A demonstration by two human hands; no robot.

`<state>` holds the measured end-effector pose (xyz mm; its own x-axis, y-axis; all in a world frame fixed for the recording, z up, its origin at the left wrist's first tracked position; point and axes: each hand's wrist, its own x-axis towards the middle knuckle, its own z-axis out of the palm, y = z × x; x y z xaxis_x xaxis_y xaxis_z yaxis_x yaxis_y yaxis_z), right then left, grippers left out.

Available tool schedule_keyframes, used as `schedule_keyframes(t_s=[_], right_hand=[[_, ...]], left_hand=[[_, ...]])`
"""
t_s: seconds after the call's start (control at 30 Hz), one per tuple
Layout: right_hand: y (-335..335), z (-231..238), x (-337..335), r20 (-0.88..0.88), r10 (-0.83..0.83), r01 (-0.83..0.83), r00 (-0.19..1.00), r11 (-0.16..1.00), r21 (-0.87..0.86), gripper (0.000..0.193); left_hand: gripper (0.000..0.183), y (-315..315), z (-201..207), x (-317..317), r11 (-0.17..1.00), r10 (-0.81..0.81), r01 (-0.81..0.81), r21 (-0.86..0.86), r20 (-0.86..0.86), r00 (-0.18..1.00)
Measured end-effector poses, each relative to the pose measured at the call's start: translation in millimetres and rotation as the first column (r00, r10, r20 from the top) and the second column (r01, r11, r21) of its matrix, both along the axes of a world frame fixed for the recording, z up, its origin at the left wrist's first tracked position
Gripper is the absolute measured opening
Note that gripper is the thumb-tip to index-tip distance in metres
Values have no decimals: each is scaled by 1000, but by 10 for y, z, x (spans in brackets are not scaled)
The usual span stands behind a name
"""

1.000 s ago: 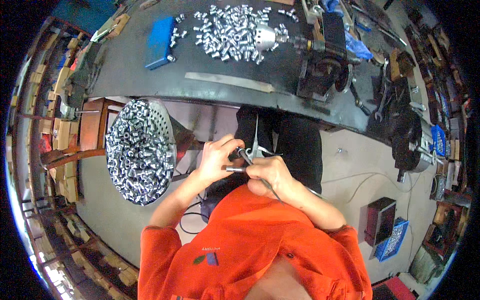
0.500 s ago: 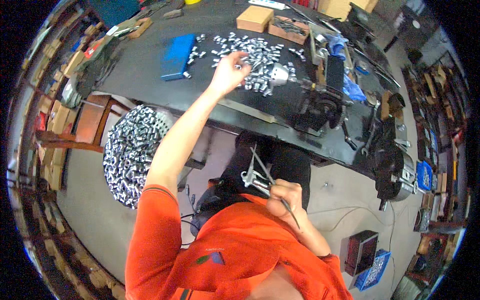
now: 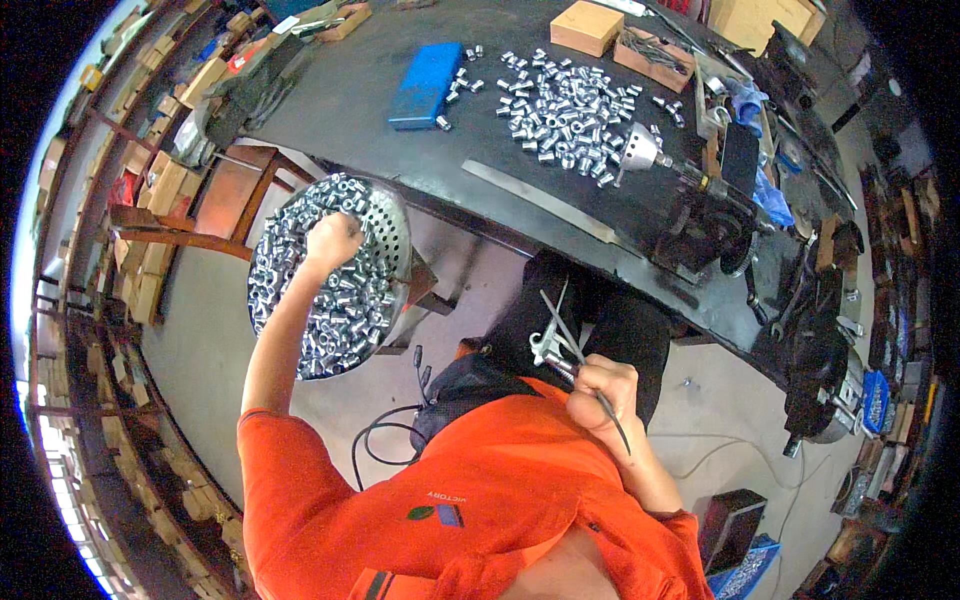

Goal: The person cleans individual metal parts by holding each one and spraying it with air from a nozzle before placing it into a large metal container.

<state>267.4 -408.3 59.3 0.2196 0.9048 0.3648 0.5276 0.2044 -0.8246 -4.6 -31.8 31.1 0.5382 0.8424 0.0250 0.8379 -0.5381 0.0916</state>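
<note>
My left hand (image 3: 334, 240) is down on a heap of short silver metal sleeves (image 3: 345, 325) in a round perforated metal basin (image 3: 390, 228). Its fingers are curled; whatever they hold is hidden under the hand. In front of my body, my right hand (image 3: 603, 390) is closed around a long thin metal rod (image 3: 612, 412), pointed at its far end. A silver tool with a hooked body and a slim prong (image 3: 546, 345) sticks out of the same fist, crossing the rod. I cannot make out its kind.
On the dark workbench (image 3: 350, 100) lie a pile of similar sleeves (image 3: 570, 115), a blue box (image 3: 427, 87), a flat metal bar (image 3: 540, 200) and a perforated cone-shaped head (image 3: 640, 148) on a black machine (image 3: 705, 225). A wooden chair (image 3: 235, 195) stands beside the basin.
My left hand has moved from the sleeve pile on the bench, left and nearer, down to the basin. My right hand keeps its hold, and the whole view has shifted.
</note>
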Motion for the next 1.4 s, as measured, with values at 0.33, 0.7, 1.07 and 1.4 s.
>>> schedule_keyframes(t_s=[0.33,0.7,1.07,1.4], right_hand=[[-74,-109,-13,22,-100,100,995,995,32,22],[-103,-72,37,-51,-39,37,998,998,-45,25],[-119,-44,81,-87,3,-6,996,1000,-25,23],[-39,169,24,-83,84,-82,993,996,28,26]], left_hand=[[20,69,-227,254,997,81,-81,15,-329,941],[16,-33,-241,400,992,-51,100,77,-482,875],[17,17,20,316,971,-159,219,92,-435,886],[22,-1441,603,693,352,405,598,-720,693,596]])
